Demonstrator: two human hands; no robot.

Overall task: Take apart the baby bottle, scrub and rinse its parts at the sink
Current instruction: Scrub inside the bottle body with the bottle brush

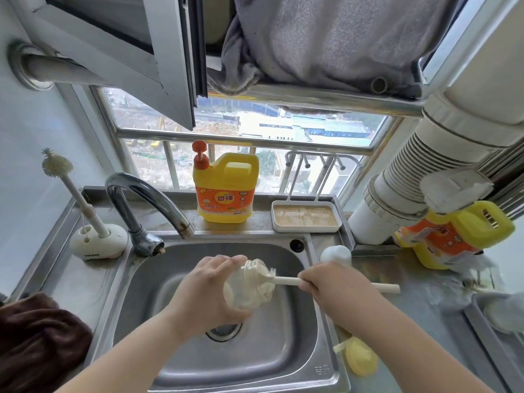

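Forearms reach in from the bottom edge and meet over the sink (283, 361). Left of them a brown towel (37, 336) lies on the steel surface (85, 282), and a second brush in its stand (96, 239) sits beside the tap (147, 199). The left hand (209, 287) is wrapped around the bare bottle body (249, 285), held on its side above the drain with its mouth toward the right. The right hand (331, 285) is closed on the handle of the bottle brush (283, 280), whose head is pushed inside the bottle.

Scrubbing the body looks to be the step in hand; no water runs from the tap. Next would come working the brush to the bottom, then a rinse, which calls for freeing one hand to open the tap.

Behind stands a yellow detergent jug (225, 188) and a drying tray (306, 217). Further right, a white cap-like piece (336, 253) and a yellow part (360, 358) wait on the surface, seemingly unwashed. Nothing blocks the basin.
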